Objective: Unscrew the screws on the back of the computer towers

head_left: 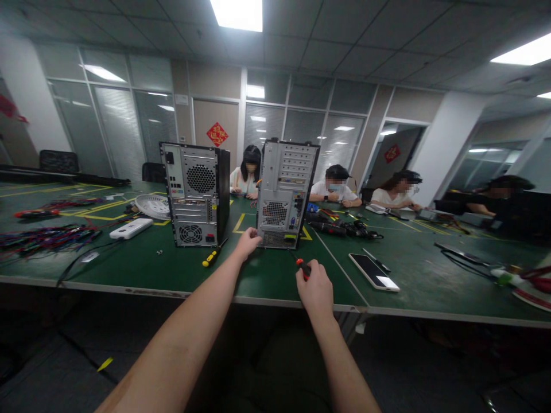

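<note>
Two computer towers stand upright with their rear panels facing me, a dark-sided one (196, 195) on the left and a grey one (286, 189) in the middle. My left hand (248, 243) touches the lower left edge of the grey tower, its fingers bent together; whether anything is between them is too small to tell. My right hand (316, 287) is wrapped round a red and black screwdriver (302, 265), just in front of the grey tower's lower right corner. A yellow and black screwdriver (210, 257) lies before the left tower.
On the green table (275, 278) are a phone (373, 272) at right, a white power strip (131, 228), a white basket (151, 205) and tangled wires (47, 236) at left. Black cables (344, 227) lie right of the grey tower. Several people sit across the table.
</note>
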`<control>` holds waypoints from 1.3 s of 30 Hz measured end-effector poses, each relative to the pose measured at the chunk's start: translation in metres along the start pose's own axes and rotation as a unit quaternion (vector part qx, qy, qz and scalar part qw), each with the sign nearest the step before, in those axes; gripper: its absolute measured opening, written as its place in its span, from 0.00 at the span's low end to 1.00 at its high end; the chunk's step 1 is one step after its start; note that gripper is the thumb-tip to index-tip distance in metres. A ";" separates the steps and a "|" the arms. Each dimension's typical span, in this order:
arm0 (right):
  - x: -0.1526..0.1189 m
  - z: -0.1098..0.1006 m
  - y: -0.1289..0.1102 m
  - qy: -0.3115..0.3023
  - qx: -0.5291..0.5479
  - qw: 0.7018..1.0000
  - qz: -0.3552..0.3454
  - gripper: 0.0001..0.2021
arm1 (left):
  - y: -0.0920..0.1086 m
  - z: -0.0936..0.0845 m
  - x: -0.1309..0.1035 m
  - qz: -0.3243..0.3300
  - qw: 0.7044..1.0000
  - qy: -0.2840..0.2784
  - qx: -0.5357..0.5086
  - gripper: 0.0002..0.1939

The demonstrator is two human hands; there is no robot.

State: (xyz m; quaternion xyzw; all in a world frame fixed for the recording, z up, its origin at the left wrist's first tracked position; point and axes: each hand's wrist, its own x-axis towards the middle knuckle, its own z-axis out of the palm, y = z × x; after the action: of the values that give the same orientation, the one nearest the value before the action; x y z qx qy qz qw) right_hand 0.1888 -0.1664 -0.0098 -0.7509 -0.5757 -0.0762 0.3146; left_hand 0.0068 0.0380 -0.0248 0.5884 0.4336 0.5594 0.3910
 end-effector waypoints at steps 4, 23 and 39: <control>0.000 -0.001 0.000 -0.001 0.009 1.000 -0.005 0.08 | 0.001 0.000 -0.001 -0.001 1.000 -0.001 0.001 0.08; -0.001 -0.001 -0.001 -0.016 0.027 0.999 -0.006 0.07 | 0.008 -0.002 -0.006 -0.012 1.000 -0.006 0.011 0.08; -0.001 0.003 0.002 -0.004 0.043 0.999 -0.013 0.06 | 0.005 -0.001 -0.003 -0.013 1.000 0.005 0.008 0.08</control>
State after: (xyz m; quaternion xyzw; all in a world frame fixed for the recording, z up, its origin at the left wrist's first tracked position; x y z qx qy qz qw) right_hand 0.1895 -0.1659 -0.0130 -0.7295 -0.5892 -0.0531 0.3432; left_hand 0.0059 0.0336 -0.0210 0.5829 0.4477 0.5535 0.3916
